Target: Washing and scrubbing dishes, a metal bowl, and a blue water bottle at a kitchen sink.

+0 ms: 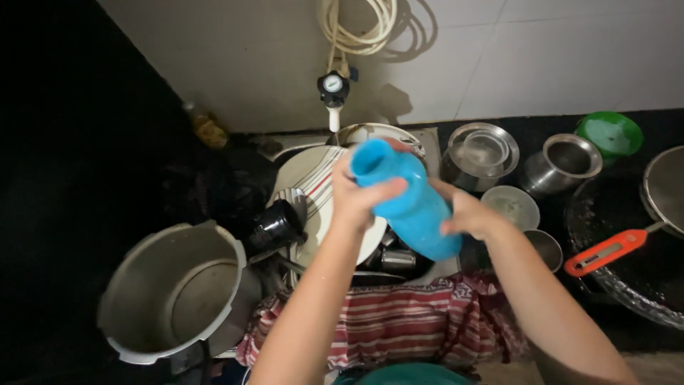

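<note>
Gripping blue bottle (410,207): left hand (360,196) near mouth, right hand (467,214) half-hidden behind base.

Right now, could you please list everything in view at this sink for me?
blue plastic bottle: one, blue, held tilted over the sink
white striped plate: one, white with stripes, in the sink
black mug: one, black, left of the plate
large metal pressure cooker pot: one, grey, lower left
steel pots: two, silver, counter at right
green plastic bowl: one, green, far right
orange-handled pan: one, dark, right edge
coiled hose: one, cream, on the wall
left hand: grips the bottle neck
right hand: on the bottle body
</note>
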